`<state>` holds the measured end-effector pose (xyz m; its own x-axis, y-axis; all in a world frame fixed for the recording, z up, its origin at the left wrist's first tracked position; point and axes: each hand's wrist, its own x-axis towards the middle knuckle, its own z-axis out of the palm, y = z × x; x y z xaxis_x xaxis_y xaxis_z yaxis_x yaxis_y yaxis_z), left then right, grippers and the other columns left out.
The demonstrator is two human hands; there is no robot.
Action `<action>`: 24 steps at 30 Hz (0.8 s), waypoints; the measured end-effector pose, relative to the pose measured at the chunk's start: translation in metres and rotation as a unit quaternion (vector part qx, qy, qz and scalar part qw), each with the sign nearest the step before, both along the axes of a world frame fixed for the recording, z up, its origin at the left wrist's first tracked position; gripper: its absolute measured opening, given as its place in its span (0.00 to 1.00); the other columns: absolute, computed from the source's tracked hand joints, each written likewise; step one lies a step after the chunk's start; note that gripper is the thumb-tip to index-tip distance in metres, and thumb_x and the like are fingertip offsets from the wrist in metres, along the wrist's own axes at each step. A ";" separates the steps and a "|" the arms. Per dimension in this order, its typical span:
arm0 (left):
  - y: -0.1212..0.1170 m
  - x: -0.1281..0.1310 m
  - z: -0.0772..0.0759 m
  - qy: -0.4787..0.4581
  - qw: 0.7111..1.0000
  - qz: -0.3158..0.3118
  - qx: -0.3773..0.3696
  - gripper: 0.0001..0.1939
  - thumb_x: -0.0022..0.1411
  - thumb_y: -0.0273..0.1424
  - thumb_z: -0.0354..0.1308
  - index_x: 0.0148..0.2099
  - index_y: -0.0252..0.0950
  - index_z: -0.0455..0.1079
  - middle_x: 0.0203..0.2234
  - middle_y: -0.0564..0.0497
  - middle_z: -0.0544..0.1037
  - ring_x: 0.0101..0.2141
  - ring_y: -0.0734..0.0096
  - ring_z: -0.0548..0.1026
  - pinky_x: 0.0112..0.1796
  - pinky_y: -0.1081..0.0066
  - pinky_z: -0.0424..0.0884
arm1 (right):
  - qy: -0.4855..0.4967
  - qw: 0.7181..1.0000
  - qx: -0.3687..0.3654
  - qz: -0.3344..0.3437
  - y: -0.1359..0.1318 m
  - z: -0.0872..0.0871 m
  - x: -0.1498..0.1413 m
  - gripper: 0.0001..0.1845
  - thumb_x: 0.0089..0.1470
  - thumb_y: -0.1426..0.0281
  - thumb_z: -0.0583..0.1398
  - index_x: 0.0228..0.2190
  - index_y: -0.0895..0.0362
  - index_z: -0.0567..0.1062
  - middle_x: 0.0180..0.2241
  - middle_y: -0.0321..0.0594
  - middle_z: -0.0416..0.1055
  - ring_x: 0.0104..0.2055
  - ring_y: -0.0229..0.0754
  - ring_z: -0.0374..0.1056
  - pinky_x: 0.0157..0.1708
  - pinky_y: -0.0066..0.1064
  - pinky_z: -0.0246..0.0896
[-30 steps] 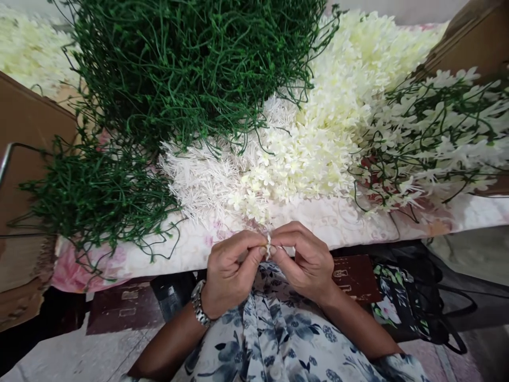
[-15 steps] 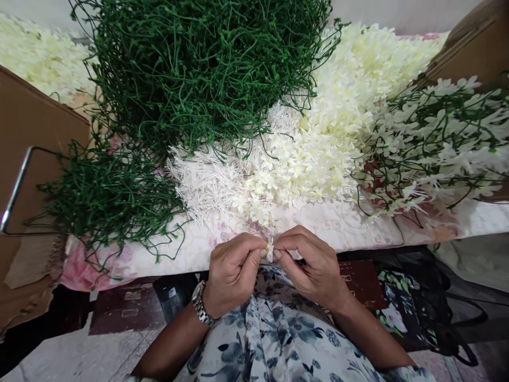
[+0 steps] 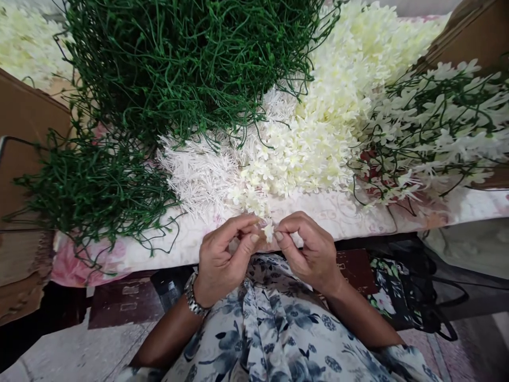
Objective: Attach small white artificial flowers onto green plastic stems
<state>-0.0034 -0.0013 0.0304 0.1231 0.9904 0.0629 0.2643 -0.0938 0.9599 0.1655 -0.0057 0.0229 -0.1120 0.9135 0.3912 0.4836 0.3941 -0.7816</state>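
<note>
My left hand (image 3: 222,254) and my right hand (image 3: 308,249) meet over my lap, fingertips pinched together on one small cream artificial flower (image 3: 269,232). A metal watch (image 3: 193,298) sits on my left wrist. Just beyond my fingers lies a heap of loose cream flowers (image 3: 318,138), with a pile of white spiky plastic pieces (image 3: 199,178) to its left. A big tangle of green plastic stems (image 3: 175,69) rises behind, and a smaller green tangle (image 3: 91,191) lies at the left.
Everything rests on a floral-patterned cloth (image 3: 342,215) over a low surface. Stems fitted with white flowers (image 3: 437,132) lie at the right. Cardboard boxes stand at the left (image 3: 27,159) and upper right (image 3: 477,37). A dark floral bag (image 3: 397,297) lies on the floor at the right.
My fingers have shifted slightly around the small flower, and the left hand's fingers have spread a little. The view has moved a bit; the piles have not changed.
</note>
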 end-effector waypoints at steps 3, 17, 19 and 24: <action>0.003 -0.007 -0.001 0.020 0.999 0.032 0.010 0.11 0.58 0.28 0.57 0.45 0.37 0.72 0.30 0.49 0.78 0.29 0.74 0.76 0.29 0.77 0.73 | -0.042 0.999 0.010 -0.015 0.006 0.001 0.005 0.04 0.52 0.78 0.56 0.30 0.57 0.68 0.25 0.36 0.66 0.28 0.36 0.63 0.28 0.28 0.60; 0.005 -0.024 -0.009 0.052 0.988 0.118 0.087 0.07 0.57 0.26 0.58 0.39 0.36 0.74 0.27 0.52 0.77 0.25 0.78 0.74 0.27 0.78 0.71 | -0.350 0.933 0.082 0.009 0.034 0.001 0.007 0.06 0.55 0.75 0.54 0.31 0.58 0.71 0.29 0.42 0.69 0.34 0.41 0.64 0.35 0.33 0.58; 0.006 -0.027 -0.009 0.052 0.987 0.126 0.088 0.07 0.57 0.26 0.58 0.39 0.37 0.74 0.28 0.52 0.77 0.26 0.77 0.74 0.27 0.77 0.71 | -0.330 0.940 0.088 0.004 0.031 0.002 0.011 0.06 0.56 0.74 0.55 0.35 0.58 0.71 0.31 0.42 0.70 0.36 0.41 0.64 0.36 0.32 0.59; 0.010 -0.035 -0.009 0.052 0.983 0.153 0.086 0.07 0.57 0.28 0.58 0.39 0.38 0.75 0.28 0.52 0.77 0.24 0.78 0.74 0.25 0.77 0.71 | -0.274 0.948 0.158 -0.025 0.021 0.005 0.011 0.09 0.52 0.76 0.59 0.38 0.58 0.71 0.32 0.41 0.69 0.35 0.39 0.64 0.33 0.31 0.59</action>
<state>-0.0381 0.0083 0.0214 -0.1648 0.9578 0.2356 0.4005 -0.1533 0.9034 0.1764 0.0157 0.0281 -0.3370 0.7699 0.5419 0.8072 0.5325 -0.2547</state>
